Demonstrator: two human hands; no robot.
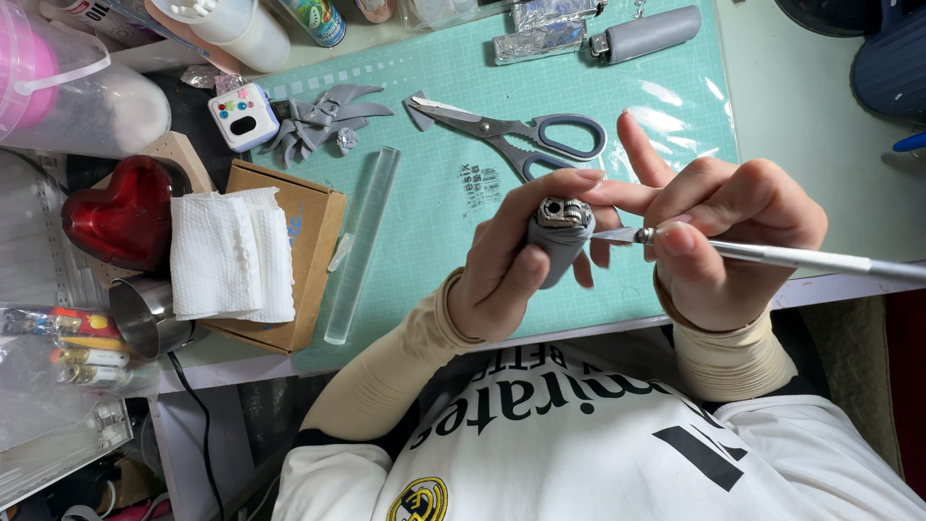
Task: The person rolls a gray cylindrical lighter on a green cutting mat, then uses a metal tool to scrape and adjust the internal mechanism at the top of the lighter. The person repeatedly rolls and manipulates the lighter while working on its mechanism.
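Our white jersey point(579, 453) fills the bottom of the view, nearest the lens, and just above it, over the near edge of the green cutting mat point(434, 222), our left hand point(506, 265) is wrapped around a grey lighter point(559, 241), its metal top facing up. Our right hand point(723, 232) pinches a slim craft knife point(772, 255) like a pen, index finger raised, with the blade tip touching the lighter's metal head. We judge the main risk to be a slip: the tip points toward our left fingers, so too much push on smooth metal could send it into them, or twist the lighter in our grip. Farther out on the mat lie grey-handled scissors point(521, 130), a clear acrylic bar point(362, 241) and grey claw-shaped pieces point(318, 121); a second grey lighter point(644, 34) sits at the far edge. Left of the mat stands a cardboard box point(309, 260) topped with a folded paper towel point(230, 253), beside a red heart-shaped object point(121, 212). We cannot see the lighter's lower body behind our fingers, and the knife's handle runs out of frame.
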